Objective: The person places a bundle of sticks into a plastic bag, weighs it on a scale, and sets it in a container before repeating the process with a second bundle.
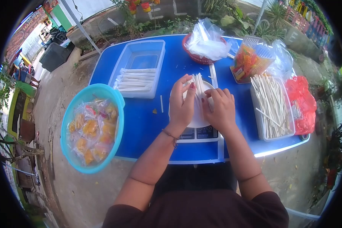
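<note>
A bundle of thin white sticks (198,86) lies on a round white plate (197,121), which rests on a kitchen scale (206,133) with a dark panel. My left hand (181,102) is along the left side of the bundle, its thumb and fingers apart and slightly bent. On the other side, my right hand (221,109) has its fingers curled against the sticks, the thumb pressed to their lower part. Part of the plate and the lower ends of the sticks are hidden by the hands.
Left are a turquoise basin (64,142) of bagged orange pieces and a plastic box (161,57) holding packed sticks. Right are a container of loose sticks (271,108), a red plastic bag (301,100) and a clear bin (268,53). Behind stands a red basket (197,57) of plastic bags.
</note>
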`<state>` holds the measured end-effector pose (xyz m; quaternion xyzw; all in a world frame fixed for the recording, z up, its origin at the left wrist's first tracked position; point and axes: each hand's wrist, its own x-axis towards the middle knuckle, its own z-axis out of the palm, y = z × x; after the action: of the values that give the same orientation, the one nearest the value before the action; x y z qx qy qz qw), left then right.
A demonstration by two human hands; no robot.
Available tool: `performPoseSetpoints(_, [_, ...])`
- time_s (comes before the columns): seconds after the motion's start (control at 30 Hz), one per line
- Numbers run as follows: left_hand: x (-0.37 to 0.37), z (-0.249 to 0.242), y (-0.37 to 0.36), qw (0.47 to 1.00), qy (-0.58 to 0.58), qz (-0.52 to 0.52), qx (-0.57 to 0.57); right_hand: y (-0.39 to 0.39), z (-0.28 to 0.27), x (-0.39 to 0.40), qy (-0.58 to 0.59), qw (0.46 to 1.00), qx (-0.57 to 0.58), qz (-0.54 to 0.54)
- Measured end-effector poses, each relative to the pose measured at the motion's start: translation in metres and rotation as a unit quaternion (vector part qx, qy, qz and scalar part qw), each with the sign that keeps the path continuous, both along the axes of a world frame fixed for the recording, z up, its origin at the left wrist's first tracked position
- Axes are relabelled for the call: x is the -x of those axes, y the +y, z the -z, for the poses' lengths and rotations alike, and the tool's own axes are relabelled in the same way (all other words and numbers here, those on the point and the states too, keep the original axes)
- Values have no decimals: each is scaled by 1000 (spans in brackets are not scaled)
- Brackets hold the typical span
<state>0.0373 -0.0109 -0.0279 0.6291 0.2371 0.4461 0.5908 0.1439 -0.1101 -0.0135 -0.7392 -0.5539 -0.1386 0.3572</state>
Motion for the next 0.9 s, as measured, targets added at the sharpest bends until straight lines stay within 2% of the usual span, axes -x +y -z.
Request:
performPoseSetpoints(0.17, [1,-8,-3,999,-28,0,23,0,-3,4,12,999,4,-41])
performPoseSetpoints(0.27, [3,-7,-1,1000,10,9,-17,2,-6,5,57,995,-39,-69])
performPoseSetpoints(0.37, [3,-2,2,997,2,-11,-82,3,-2,2,124,987,-45,-89])
performPoseSetpoints(0.53, [2,-11,-5,990,-16,-6,-140,3,-3,5,132,983,-65,-108])
performPoseSetpoints(0.67, [2,-17,-9,976,-1,-21,-219,2,-5,3,87,989,-57,-105])
performPoseSetpoints(0.77, [5,-22,-7,913,104,-75,-387,2,-8,0,36,994,-60,-88])
performPoseSetpoints(0.9, [-2,-24,-3,910,142,-64,-384,6,-11,-8,28,994,-75,-75])
